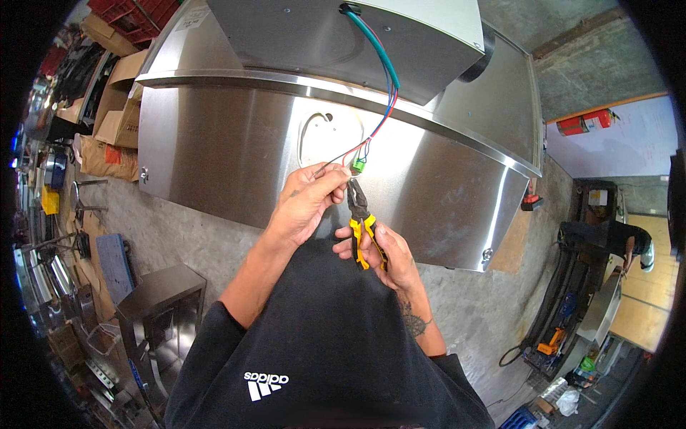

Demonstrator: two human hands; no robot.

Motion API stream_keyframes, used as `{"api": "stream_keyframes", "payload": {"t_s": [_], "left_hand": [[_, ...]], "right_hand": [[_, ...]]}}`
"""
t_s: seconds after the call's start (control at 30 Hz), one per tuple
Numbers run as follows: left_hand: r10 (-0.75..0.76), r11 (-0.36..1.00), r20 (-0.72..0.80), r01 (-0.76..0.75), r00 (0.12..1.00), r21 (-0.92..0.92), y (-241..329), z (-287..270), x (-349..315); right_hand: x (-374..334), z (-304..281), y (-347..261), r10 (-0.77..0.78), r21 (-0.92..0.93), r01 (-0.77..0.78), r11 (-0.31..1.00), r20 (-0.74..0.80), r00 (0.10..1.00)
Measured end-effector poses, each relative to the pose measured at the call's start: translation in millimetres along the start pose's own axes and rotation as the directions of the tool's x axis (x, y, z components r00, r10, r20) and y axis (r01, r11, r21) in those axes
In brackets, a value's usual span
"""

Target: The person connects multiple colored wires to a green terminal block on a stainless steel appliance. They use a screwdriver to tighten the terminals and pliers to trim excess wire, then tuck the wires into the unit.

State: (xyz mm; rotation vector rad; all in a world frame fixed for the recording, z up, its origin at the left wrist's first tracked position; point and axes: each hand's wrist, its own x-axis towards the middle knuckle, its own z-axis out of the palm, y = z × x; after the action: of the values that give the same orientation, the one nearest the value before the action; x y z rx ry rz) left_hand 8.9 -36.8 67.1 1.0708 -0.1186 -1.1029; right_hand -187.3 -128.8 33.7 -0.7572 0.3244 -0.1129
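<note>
My left hand (pixel 311 196) pinches thin wires (pixel 355 149) between thumb and fingers, just beside a small green connector (pixel 359 166). These red, blue and dark wires come out of a teal cable sleeve (pixel 379 46), which runs from a hole in the grey metal box above. In my right hand (pixel 389 254) are pliers (pixel 362 222) with yellow and black handles, fingers wrapped round the grips. The dark jaws point up and reach the wire ends by my left fingertips. Whether the jaws grip a wire is too small to tell.
A long stainless steel panel (pixel 214 143) lies behind my hands, with a white cable (pixel 303 136) looped against it. Cardboard boxes (pixel 118 118) stand at the left, near a steel cabinet (pixel 161 293). At the far right another person (pixel 607 236) is by a bench; a fire extinguisher (pixel 586 122) hangs on the wall.
</note>
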Motion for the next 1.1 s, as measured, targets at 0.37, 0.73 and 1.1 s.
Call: {"api": "stream_keyframes", "payload": {"t_s": [0.37,0.73,1.1], "left_hand": [[0.073,0.996,-0.042,-0.07,0.996,0.062,3.9,3.2,4.8],[0.09,0.994,-0.035,-0.088,0.995,0.059,2.8,3.7,6.7],[0.106,0.992,-0.055,-0.102,0.993,0.072,3.8,6.6,6.8]], "right_hand": [[8.9,-4.8,4.9,-0.051,-0.081,0.048,0.996,-0.031,0.998],[9.5,-3.8,2.8,-0.042,-0.064,0.042,0.997,-0.011,0.999],[11.8,-5.0,9.6,-0.097,-0.101,0.095,0.99,-0.021,0.995]]}}
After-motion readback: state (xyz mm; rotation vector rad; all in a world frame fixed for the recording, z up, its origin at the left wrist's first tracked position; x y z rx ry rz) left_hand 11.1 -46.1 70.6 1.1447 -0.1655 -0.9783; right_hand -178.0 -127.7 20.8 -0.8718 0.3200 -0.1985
